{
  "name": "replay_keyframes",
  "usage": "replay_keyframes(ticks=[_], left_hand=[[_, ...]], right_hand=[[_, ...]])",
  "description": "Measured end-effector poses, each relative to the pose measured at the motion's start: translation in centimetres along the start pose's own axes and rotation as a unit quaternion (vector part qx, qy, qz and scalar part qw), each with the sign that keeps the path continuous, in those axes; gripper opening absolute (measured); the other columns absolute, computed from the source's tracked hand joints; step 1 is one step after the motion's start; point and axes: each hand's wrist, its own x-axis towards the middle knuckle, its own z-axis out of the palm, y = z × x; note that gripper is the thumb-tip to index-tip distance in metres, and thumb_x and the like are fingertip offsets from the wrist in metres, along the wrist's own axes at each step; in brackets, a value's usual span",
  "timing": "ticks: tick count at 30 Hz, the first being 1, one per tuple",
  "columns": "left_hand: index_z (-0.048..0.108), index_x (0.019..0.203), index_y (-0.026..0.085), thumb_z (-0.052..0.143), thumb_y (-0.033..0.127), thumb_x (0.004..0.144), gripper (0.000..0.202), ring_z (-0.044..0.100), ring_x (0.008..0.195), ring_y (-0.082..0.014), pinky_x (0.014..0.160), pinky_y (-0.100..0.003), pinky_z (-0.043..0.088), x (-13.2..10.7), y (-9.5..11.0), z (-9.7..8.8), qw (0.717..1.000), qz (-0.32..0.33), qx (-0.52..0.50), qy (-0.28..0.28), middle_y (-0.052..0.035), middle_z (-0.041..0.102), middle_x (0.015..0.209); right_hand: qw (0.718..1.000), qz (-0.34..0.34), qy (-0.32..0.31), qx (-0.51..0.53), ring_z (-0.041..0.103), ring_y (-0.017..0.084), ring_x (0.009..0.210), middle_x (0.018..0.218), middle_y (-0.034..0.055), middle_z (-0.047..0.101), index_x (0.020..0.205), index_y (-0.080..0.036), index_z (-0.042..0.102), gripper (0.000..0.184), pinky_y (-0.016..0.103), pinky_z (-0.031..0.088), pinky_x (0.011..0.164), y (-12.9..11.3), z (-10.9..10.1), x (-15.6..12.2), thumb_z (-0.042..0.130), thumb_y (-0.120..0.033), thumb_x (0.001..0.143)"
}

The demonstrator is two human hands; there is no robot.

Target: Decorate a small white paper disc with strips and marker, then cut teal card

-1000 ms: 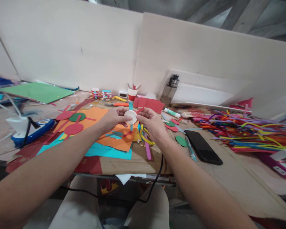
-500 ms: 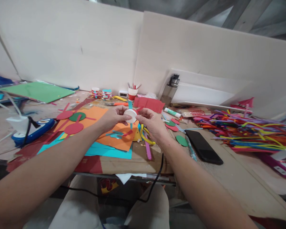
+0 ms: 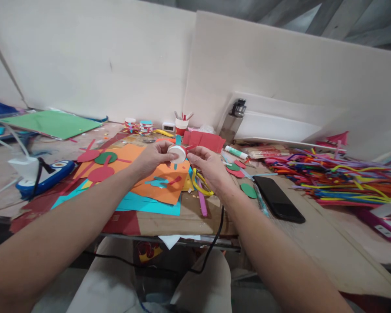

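Both my hands are raised over the table's middle, together holding a small white round cap-like piece (image 3: 177,153) with red and blue paper strips attached. My left hand (image 3: 153,159) pinches its left side with curled fingers. My right hand (image 3: 206,166) pinches the red strip at its right edge. Below them lie an orange paper sheet (image 3: 163,187) and a cyan sheet (image 3: 143,205) with small cut shapes.
Red and green paper circles on strips (image 3: 99,163) lie to the left, beside a blue device (image 3: 47,176). A black phone (image 3: 276,199) lies to the right, next to a heap of coloured pipe cleaners (image 3: 339,178). A glue stick (image 3: 236,152), a bottle (image 3: 232,119) and a red-and-white cup (image 3: 181,125) stand further back.
Both hands have lifted the white piece slightly up and away from me and tilted it. The view has shifted a little.
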Motion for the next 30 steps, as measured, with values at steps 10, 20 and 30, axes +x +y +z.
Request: replay_keyframes(ticks=[10,20,30], left_hand=[[0.068,0.086,0.016,0.083,0.029,0.054,0.037,0.059,0.075,-0.0117,0.053,-0.019,0.045,0.8,0.2,-1.3,0.989,-0.004,-0.073,0.125,-0.0027,0.067,0.088],[0.071,0.083,0.016,0.084,0.029,0.052,0.036,0.056,0.068,-0.0100,0.049,-0.017,0.043,0.9,-0.4,-1.2,0.990,-0.028,-0.066,0.123,-0.0031,0.067,0.082],[0.067,0.082,0.016,0.084,0.028,0.052,0.036,0.056,0.066,-0.0084,0.050,-0.016,0.042,0.9,-0.5,-1.3,0.992,-0.021,-0.048,0.116,-0.0010,0.065,0.079]], right_hand=[[0.854,-0.164,-0.107,-0.483,0.056,0.021,0.094,0.096,0.0071,0.068,0.090,-0.018,0.072,0.013,0.036,0.038,0.087,1.6,-0.1,-0.1,0.069,-0.020,0.078],[0.743,-0.140,-0.206,-0.621,0.051,0.023,0.101,0.096,0.0063,0.068,0.089,-0.024,0.076,0.021,0.038,0.024,0.082,0.7,1.7,-1.0,0.055,-0.022,0.091],[0.800,-0.165,-0.132,-0.562,0.059,0.018,0.088,0.095,0.0072,0.070,0.091,-0.017,0.071,0.015,0.030,0.036,0.079,1.0,0.5,-0.3,0.058,-0.023,0.088]])
